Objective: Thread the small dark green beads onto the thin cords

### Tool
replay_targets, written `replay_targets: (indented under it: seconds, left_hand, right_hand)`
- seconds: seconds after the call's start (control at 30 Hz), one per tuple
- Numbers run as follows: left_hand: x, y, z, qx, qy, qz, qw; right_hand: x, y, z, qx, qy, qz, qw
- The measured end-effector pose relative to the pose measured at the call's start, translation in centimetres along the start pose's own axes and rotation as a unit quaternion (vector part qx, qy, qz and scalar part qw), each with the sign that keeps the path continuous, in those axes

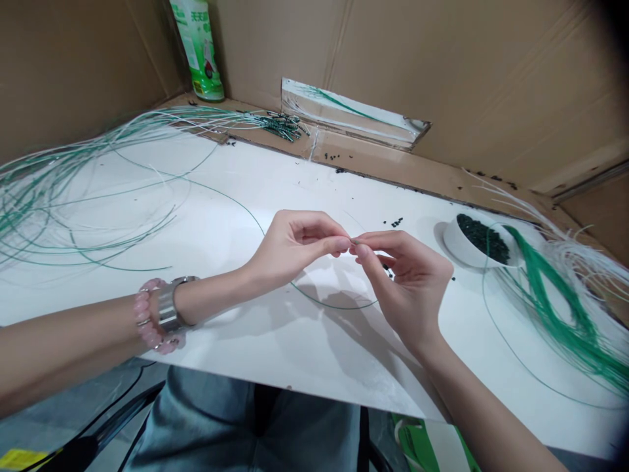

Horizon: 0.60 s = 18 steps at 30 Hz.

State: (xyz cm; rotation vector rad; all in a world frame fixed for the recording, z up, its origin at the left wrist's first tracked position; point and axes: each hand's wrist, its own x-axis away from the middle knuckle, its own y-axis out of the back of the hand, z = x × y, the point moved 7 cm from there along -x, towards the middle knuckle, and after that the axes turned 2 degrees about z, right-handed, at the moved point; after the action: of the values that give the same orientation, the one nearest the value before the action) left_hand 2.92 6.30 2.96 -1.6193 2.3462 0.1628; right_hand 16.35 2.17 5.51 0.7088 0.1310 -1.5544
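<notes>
My left hand (307, 246) and my right hand (405, 275) meet tip to tip above the white table, each closed in a pinch with thumb and forefinger. A thin green cord (334, 306) curves beneath the two hands, and a tiny dark bit of it seems to show between the fingertips. Whether a bead is on it there is too small to tell. Right of my right hand stands a white bowl (455, 242) filled with small dark green beads (484, 237). A few loose dark beads (397, 223) lie just beyond the fingers.
Long green and white cords (63, 170) spread over the left side, their beaded ends (282, 124) bunched at the back. A green cord bundle (560, 295) and white cords (590, 252) lie at right. Cardboard walls (417, 59) enclose the table; a green bottle (199, 52) stands back left.
</notes>
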Motion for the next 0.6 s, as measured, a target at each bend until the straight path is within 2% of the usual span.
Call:
replay_targets:
  seconds: [0.2,0.6]
  left_hand:
    - [0.03,-0.05,0.21,0.007,0.016,0.003,1.000]
    - [0.20,-0.01,-0.13,-0.056,-0.006,0.004,0.998]
  right_hand:
    - [0.08,-0.18,0.81,0.083,0.027,0.009,0.996]
    - [-0.13,-0.20,1.00,0.123,0.035,0.024,0.991]
